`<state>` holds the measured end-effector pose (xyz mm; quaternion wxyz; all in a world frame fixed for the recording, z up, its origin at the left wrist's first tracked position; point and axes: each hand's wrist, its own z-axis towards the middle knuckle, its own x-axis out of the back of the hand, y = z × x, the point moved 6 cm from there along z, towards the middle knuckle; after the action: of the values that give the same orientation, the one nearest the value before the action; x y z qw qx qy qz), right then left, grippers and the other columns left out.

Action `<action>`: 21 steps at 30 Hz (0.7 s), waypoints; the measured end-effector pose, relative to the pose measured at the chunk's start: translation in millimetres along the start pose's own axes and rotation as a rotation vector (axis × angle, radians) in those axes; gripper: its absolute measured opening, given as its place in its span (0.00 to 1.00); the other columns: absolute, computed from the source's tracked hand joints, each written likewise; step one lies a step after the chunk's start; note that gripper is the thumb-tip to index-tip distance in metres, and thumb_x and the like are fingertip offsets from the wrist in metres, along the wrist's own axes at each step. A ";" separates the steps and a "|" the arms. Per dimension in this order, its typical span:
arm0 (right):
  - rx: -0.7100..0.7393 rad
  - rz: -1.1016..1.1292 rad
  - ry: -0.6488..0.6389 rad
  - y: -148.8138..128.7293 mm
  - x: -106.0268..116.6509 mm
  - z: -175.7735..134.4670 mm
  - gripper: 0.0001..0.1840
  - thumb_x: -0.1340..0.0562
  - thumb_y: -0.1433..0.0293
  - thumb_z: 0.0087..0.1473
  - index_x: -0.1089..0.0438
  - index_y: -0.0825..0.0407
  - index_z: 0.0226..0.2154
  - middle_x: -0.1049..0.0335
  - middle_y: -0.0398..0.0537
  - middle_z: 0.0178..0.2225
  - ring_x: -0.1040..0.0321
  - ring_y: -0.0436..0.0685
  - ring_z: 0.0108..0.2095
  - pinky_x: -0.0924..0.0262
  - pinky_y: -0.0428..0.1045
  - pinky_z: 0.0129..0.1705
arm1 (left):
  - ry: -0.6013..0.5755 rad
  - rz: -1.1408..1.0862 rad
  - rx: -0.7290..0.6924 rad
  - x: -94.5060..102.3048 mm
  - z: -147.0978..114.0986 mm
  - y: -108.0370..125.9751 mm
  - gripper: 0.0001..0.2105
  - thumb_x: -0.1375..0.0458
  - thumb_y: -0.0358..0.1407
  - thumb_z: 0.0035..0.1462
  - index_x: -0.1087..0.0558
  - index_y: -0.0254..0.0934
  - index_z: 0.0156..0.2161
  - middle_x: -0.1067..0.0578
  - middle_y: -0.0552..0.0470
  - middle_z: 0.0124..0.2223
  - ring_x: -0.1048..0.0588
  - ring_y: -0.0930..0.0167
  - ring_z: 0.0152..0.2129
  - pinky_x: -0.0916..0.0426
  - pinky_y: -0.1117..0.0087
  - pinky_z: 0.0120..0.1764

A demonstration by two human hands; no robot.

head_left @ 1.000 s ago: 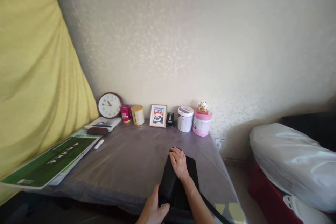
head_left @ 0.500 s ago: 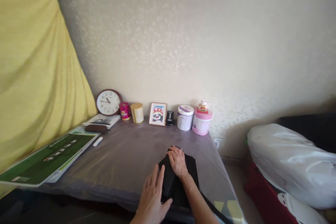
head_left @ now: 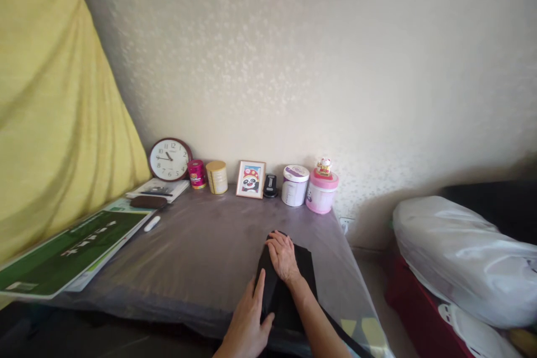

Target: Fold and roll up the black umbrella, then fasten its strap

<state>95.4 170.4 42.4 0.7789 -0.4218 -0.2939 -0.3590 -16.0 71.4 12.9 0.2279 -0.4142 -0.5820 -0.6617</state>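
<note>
A folded black fabric item (head_left: pixel 304 268) lies near the front right of the table, with a long black strap running off toward the lower right. Its exact kind cannot be made out. My right hand (head_left: pixel 283 257) rests on top of it, fingers curled over its far end. Beside its left edge is my left hand (head_left: pixel 250 316), the thumb apart from the fingers and the palm turned toward the fabric. That hand's outer fingers are partly hidden.
Along the wall stand a clock (head_left: pixel 170 159), a pink tin (head_left: pixel 196 174), a yellow canister (head_left: pixel 217 178), a framed panda picture (head_left: pixel 250 179) and two white-sided tubs (head_left: pixel 295 185). A green board (head_left: pixel 79 249) lies at left. A stuffed plastic bag (head_left: pixel 461 257) sits at right.
My left hand has moved slightly right and down, closer against the fabric's left side. My right hand stays on top. The view has shifted a little.
</note>
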 end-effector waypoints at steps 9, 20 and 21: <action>-0.132 -0.090 0.027 28.2 -0.8 26.1 0.13 0.47 0.67 0.56 0.29 0.45 0.39 0.32 0.47 0.48 0.40 0.58 0.52 0.52 0.58 0.54 | 0.084 0.001 0.036 -15.1 1.7 -8.7 0.36 0.54 0.31 0.48 0.61 0.25 0.62 0.46 0.40 0.62 0.46 0.66 0.59 0.49 0.63 0.59; -0.559 0.047 0.132 92.0 71.6 -78.9 0.19 0.50 0.57 0.54 0.30 0.52 0.35 0.26 0.53 0.32 0.29 0.61 0.35 0.40 0.52 0.38 | 0.052 0.075 0.015 -6.5 -2.5 -1.1 0.35 0.55 0.34 0.50 0.62 0.23 0.62 0.43 0.37 0.60 0.41 0.64 0.56 0.45 0.64 0.56; -0.574 0.081 0.096 88.9 71.1 -85.0 0.20 0.49 0.56 0.53 0.30 0.51 0.34 0.26 0.51 0.30 0.29 0.60 0.33 0.40 0.51 0.36 | 0.046 0.074 0.019 -5.6 -2.7 -0.7 0.36 0.54 0.34 0.50 0.62 0.23 0.62 0.43 0.36 0.60 0.40 0.63 0.56 0.44 0.64 0.55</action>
<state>220.8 108.8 16.7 0.6545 -0.6189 -0.1260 -0.4156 -14.3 67.9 8.0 0.2693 -0.4179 -0.5671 -0.6567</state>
